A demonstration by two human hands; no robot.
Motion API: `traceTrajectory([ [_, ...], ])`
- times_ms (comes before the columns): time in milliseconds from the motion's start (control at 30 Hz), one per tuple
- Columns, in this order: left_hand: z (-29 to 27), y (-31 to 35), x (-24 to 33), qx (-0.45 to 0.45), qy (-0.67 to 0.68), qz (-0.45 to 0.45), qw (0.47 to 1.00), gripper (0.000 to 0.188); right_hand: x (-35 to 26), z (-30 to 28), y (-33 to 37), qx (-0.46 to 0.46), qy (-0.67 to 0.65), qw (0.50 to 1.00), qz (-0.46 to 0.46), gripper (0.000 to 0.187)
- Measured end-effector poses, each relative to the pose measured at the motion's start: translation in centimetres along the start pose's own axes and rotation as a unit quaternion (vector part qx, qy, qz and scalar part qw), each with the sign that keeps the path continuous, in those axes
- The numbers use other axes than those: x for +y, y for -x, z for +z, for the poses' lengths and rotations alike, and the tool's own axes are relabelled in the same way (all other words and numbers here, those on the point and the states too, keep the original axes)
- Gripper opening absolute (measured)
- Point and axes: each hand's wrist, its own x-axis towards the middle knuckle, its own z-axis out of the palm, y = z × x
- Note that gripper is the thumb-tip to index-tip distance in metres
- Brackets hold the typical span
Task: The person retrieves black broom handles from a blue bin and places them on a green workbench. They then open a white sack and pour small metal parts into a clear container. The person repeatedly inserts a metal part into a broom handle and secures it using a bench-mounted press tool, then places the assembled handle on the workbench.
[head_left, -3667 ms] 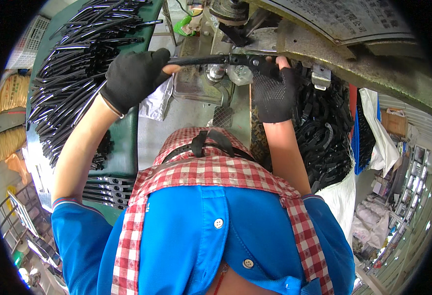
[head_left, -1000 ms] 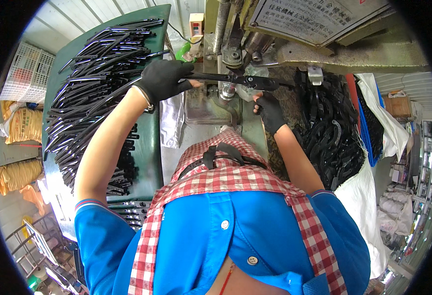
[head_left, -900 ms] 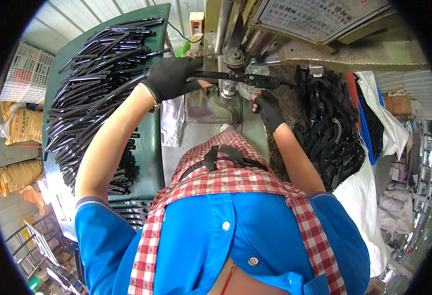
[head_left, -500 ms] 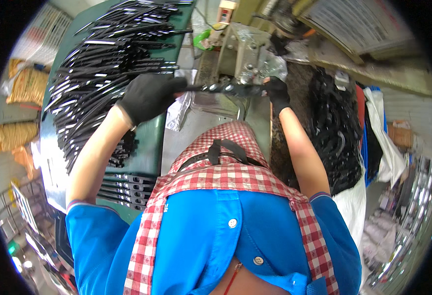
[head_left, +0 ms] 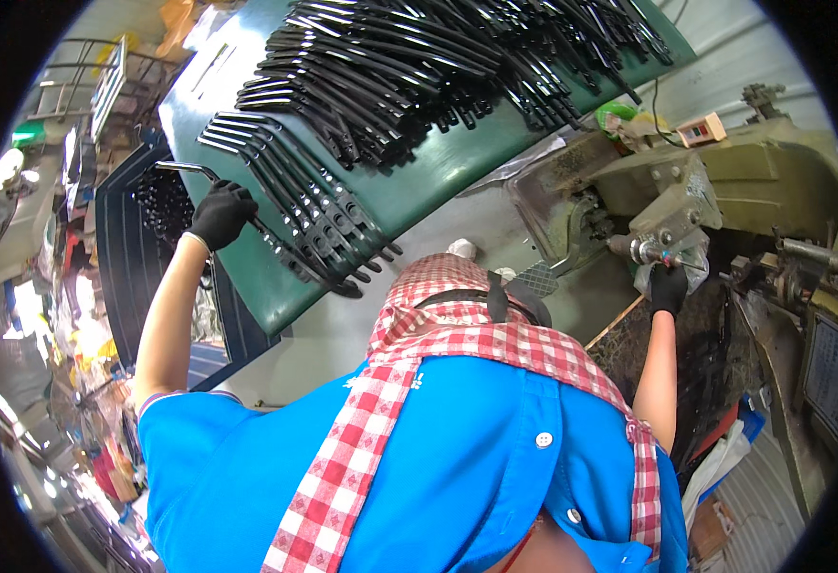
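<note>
My left hand (head_left: 222,216), in a black glove, is closed around a long black bar (head_left: 285,253) with a bent end and a flattened, holed end. That bar lies alongside a row of similar black bars (head_left: 319,215) at the near corner of the green table (head_left: 419,186). My right hand (head_left: 668,288), also gloved in black, is at the metal fixture of a press-like machine (head_left: 667,205), beside clear plastic film. Its fingers are bent up against the fixture; whether they hold anything is hidden.
A large heap of black bars (head_left: 371,76) covers the far part of the table. Dark crates (head_left: 133,229) stand left of it. Below the machine is a worn dark board (head_left: 619,334). A small box with a switch (head_left: 701,130) sits behind the machine.
The view has swung left. Both hands held a black piece in front of the machine; now my left hand has carried a bar to the row on the table, and my right is at the fixture.
</note>
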Motion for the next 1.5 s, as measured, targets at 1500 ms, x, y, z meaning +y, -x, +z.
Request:
traceTrajectory([
  [1500,-19.6,-41.2,-2.7,0.344,0.045,0.104,0.932,0.045,-3.0,-3.0,16.0,0.142,-0.463,0.868,0.112,0.005],
])
